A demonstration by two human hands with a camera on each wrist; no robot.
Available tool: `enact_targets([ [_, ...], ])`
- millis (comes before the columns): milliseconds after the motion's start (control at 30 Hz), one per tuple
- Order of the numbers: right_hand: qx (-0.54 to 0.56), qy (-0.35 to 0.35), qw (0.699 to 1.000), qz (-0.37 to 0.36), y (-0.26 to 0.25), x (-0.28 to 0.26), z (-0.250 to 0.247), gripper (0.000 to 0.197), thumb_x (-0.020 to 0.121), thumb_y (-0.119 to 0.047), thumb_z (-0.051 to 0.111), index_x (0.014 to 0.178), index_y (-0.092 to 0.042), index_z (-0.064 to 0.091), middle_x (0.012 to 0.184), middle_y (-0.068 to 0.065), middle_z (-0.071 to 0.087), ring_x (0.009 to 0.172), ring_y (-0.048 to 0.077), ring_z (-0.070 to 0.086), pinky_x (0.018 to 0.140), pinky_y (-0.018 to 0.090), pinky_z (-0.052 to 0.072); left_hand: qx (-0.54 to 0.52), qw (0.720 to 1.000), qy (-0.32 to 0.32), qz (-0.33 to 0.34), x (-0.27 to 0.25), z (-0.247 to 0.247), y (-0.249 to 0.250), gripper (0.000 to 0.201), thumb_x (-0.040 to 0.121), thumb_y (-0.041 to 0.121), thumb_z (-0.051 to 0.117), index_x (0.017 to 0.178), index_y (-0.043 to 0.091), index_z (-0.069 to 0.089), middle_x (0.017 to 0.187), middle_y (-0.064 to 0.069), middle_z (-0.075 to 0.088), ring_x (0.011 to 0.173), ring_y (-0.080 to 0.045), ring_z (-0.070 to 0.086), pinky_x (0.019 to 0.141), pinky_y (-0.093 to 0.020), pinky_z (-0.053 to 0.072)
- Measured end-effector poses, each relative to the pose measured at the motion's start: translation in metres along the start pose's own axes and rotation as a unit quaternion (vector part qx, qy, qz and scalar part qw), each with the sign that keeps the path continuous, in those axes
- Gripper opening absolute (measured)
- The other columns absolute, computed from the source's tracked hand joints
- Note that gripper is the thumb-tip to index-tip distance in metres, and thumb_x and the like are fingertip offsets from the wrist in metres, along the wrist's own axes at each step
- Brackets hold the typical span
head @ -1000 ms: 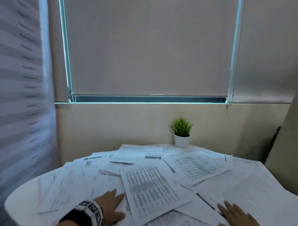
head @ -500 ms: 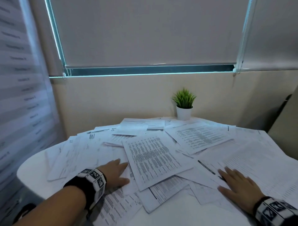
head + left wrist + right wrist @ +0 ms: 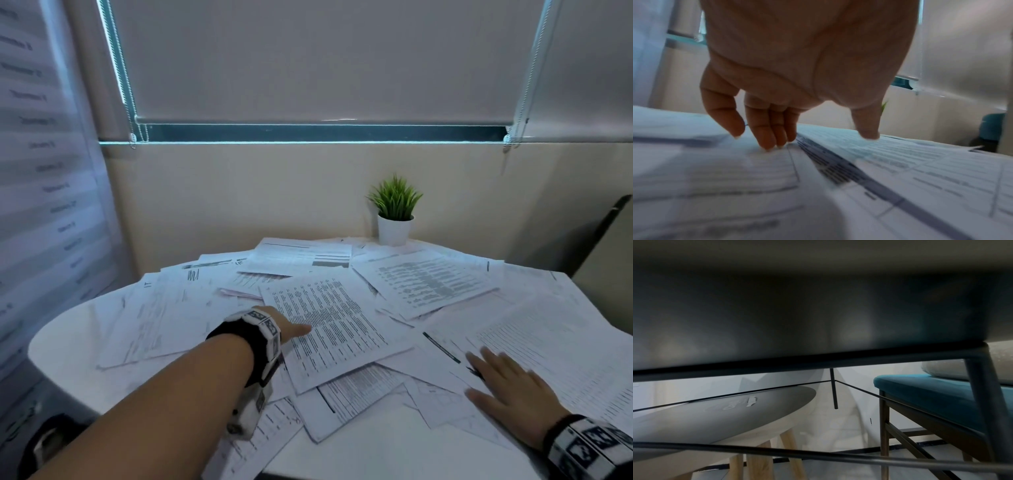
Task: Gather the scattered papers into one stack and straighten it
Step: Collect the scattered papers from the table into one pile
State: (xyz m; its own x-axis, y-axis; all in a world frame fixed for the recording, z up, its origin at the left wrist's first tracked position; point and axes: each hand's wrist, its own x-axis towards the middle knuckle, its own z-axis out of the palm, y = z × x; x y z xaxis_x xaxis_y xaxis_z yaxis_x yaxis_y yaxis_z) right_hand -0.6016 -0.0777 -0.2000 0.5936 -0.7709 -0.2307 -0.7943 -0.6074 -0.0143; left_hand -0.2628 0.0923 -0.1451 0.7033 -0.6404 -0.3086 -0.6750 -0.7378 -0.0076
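Note:
Many printed white sheets lie scattered and overlapping across the white table (image 3: 54,346). A densely printed sheet (image 3: 329,329) lies on top in the middle. My left hand (image 3: 291,327) reaches over its left edge, with the thumb lying on the sheet. In the left wrist view the left hand (image 3: 818,139) points down: the fingertips (image 3: 766,142) touch the papers just left of that sheet's edge and the thumb rests on the sheet (image 3: 900,159). My right hand (image 3: 486,377) lies flat with spread fingers on the papers at the near right. The right wrist view shows no hand.
A small green plant in a white pot (image 3: 394,219) stands at the table's far edge by the wall. A dark chair back (image 3: 609,226) is at the right. Under the table the right wrist view shows metal legs (image 3: 982,402) and a teal seat (image 3: 937,391).
My left hand has slid forward and right from the papers at the near left onto the central sheet's edge. The right hand stays flat on the papers. The head view tilted down.

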Motion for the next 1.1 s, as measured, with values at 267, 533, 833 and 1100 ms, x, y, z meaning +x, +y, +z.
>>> enact_targets([
  [267, 0.005, 0.005, 1.0, -0.001, 0.0, -0.001, -0.003, 0.142, 0.019, -0.09, -0.036, 0.15, -0.04, -0.008, 0.16, -0.009, -0.012, 0.149, 0.015, -0.005, 0.119, 0.042, 0.006, -0.13, 0.991, 0.022, -0.018, 0.01, 0.007, 0.005, 0.035, 0.084, 0.04, 0.073, 0.087, 0.011, 0.053, 0.082, -0.001, 0.055, 0.083, -0.019, 0.058, 0.073, -0.027, 0.049],
  [533, 0.014, 0.001, 1.0, -0.007, -0.002, -0.004, -0.009, 0.147, 0.017, -0.092, -0.032, 0.151, -0.037, -0.006, 0.16, -0.008, -0.011, 0.149, 0.016, -0.005, 0.119, 0.043, 0.005, -0.252, 0.964, 0.046, 0.068, -0.012, 0.003, -0.029, 0.026, 0.089, 0.01, 0.067, 0.114, 0.005, 0.065, 0.115, -0.01, 0.069, 0.103, -0.023, 0.065, 0.085, -0.029, 0.052],
  [833, 0.038, -0.01, 0.999, -0.028, -0.003, -0.005, -0.022, 0.152, 0.018, -0.103, -0.004, 0.152, -0.032, 0.008, 0.161, -0.003, 0.003, 0.148, 0.016, 0.004, 0.12, 0.041, 0.013, -0.439, 0.886, 0.074, 0.126, -0.066, 0.034, -0.063, 0.027, 0.094, 0.013, 0.06, 0.114, 0.031, 0.057, 0.113, 0.004, 0.069, 0.101, -0.017, 0.068, 0.089, -0.042, 0.056],
  [1100, 0.051, -0.048, 0.994, -0.079, -0.037, -0.017, -0.098, 0.078, 0.08, -0.067, 0.053, 0.145, -0.031, 0.027, 0.146, -0.005, 0.042, 0.13, 0.011, 0.043, 0.107, 0.024, 0.03, -0.483, 0.867, 0.045, 0.111, -0.062, 0.047, -0.068, 0.032, 0.093, 0.009, 0.062, 0.12, 0.025, 0.058, 0.111, 0.007, 0.071, 0.099, -0.011, 0.069, 0.086, -0.033, 0.054],
])
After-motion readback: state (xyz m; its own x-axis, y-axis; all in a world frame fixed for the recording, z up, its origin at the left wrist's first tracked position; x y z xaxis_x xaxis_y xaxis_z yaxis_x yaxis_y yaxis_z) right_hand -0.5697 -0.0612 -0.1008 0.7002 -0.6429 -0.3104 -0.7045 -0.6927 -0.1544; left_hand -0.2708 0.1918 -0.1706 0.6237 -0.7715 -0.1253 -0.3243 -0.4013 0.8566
